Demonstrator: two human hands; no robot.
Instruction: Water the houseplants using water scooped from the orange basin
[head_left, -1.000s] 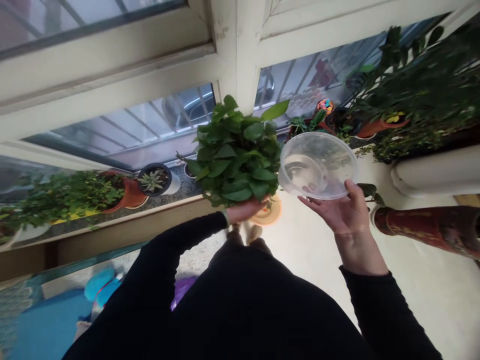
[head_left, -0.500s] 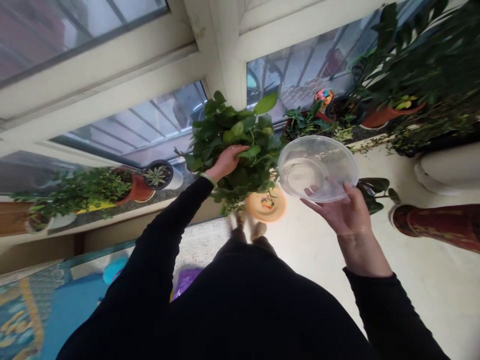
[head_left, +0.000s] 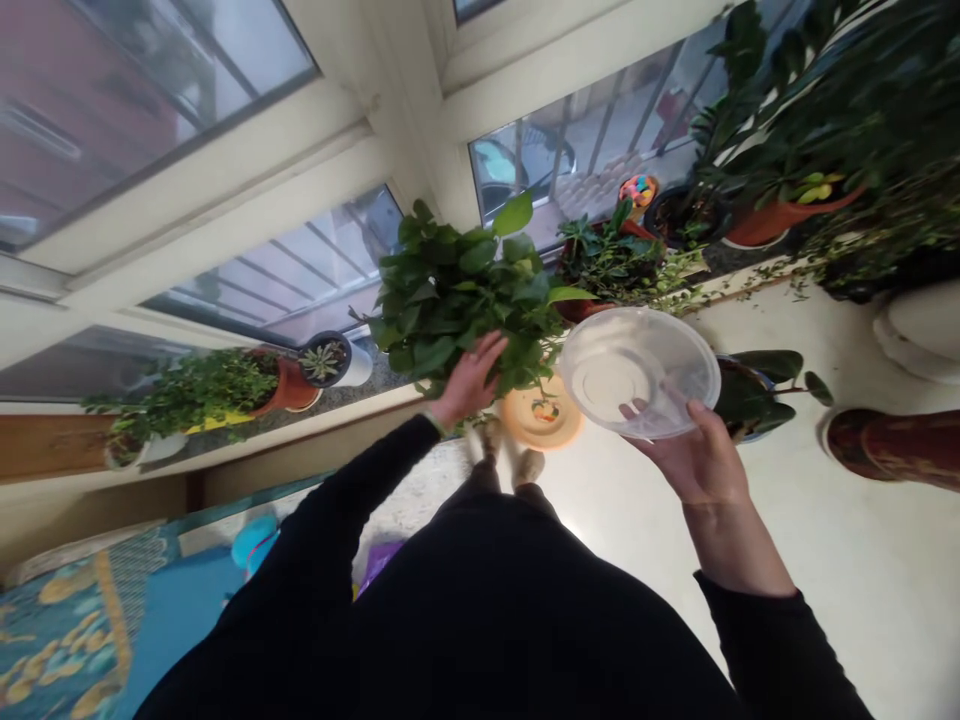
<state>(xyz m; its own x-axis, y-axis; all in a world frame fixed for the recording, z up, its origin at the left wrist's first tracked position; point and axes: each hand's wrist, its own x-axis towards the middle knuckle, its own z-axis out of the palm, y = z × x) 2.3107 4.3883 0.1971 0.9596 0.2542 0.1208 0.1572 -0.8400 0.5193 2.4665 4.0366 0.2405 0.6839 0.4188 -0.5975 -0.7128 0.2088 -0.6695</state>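
Observation:
A bushy green leafy plant [head_left: 450, 290] fills the middle by the window, its leaves hiding most of what it stands in. My left hand [head_left: 471, 382] is against the plant's lower front leaves, fingers stretched out and apart, gripping nothing that shows. To the right, my right hand [head_left: 705, 455] holds a clear plastic bowl [head_left: 637, 372] from below, thumb at the near edge and fingers under it, seen through the plastic. The bowl looks tilted, and no contents can be made out. Below the plant, an orange plate [head_left: 517, 415] with a coloured picture lies on the floor near my feet.
Potted plants line the sill: a small succulent [head_left: 324, 360], a trailing plant [head_left: 180, 390] at left, a low leafy plant [head_left: 615, 260] at right. A dark red vase [head_left: 892, 445] stands at the right. Blue cloth [head_left: 180, 620] lies lower left.
My left hand has moved down and right, from the upper leaves to the plant's lower front. The bowl sits slightly lower in view, still in my right hand. The view has shifted.

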